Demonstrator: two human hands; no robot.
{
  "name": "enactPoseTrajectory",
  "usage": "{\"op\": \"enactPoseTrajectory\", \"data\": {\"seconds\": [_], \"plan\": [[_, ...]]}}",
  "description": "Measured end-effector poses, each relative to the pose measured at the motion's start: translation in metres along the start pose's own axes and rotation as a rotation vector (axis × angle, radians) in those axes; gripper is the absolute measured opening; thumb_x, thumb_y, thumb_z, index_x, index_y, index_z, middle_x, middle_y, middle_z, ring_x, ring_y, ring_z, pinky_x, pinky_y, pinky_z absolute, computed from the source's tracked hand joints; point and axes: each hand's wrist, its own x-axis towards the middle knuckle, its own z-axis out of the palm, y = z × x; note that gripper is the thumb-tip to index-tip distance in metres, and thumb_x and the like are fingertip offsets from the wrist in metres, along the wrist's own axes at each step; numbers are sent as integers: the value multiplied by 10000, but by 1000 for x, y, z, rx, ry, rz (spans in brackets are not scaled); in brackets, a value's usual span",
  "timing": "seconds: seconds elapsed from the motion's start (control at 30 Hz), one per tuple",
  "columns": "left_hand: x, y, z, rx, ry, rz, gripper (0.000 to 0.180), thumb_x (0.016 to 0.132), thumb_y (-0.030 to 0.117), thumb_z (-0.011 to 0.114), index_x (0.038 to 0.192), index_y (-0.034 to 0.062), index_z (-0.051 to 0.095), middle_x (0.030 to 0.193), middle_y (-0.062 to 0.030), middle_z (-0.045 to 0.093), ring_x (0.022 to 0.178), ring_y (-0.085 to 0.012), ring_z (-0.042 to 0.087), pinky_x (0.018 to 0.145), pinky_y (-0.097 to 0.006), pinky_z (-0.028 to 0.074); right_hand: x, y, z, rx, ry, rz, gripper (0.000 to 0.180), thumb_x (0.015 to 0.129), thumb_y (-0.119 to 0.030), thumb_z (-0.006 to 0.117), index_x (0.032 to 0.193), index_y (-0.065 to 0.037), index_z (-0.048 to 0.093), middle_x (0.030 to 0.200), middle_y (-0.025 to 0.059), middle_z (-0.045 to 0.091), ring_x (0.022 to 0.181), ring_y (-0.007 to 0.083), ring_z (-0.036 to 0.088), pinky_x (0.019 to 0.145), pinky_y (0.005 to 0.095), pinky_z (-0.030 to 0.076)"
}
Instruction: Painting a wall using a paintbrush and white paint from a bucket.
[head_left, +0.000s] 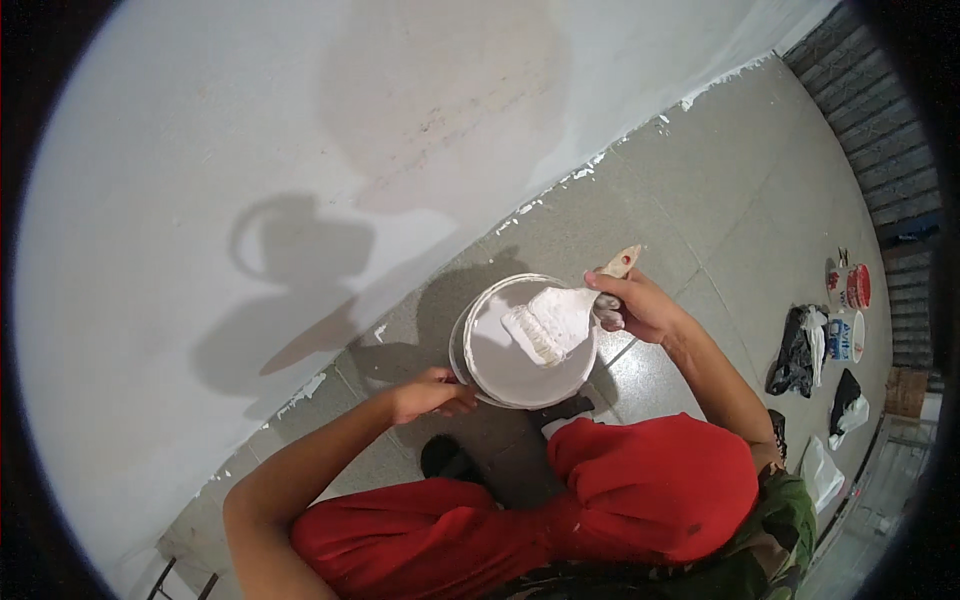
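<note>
Two hands, one white-coated brush point(545, 325) over a bucket point(468, 345); step looks like loading the brush or knocking off extra paint.
Right hand point(640, 300): fingers closed round the brush near the base of its handle, handle end poking up past them, bristles pointing down-left over the bucket opening. Left hand point(432, 397): fingers partly curled at the bucket's near-left side; cannot tell if gripping rim or wire handle. Pale paint point(492, 365) inside bucket. Next move likely calls for steadying the bucket and keeping the brush over it so drips stay off the floor point(690, 200).
</note>
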Motion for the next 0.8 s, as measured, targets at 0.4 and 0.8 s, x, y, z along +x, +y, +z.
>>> {"op": "enactPoseTrajectory", "data": {"seconds": [0.4,0.8], "plan": [[3,0,2,-12,21,-9,423,890,343,639,1173,40,555,1116,-84,653,1045,-190,620,891,-334,481,1,15,-7,322,-353,17,222,964,-303,546,887,-95,534,629,4,522,476,87,472,398,225,334],[4,-3,4,2,24,-27,389,915,327,620,1183,49,574,1126,-77,654,1031,-182,622,880,-330,487,-1,32,-24,180,-64,-62,122,910,-197,595,864,-100,537,666,-7,542,494,80,478,420,238,335]]}}
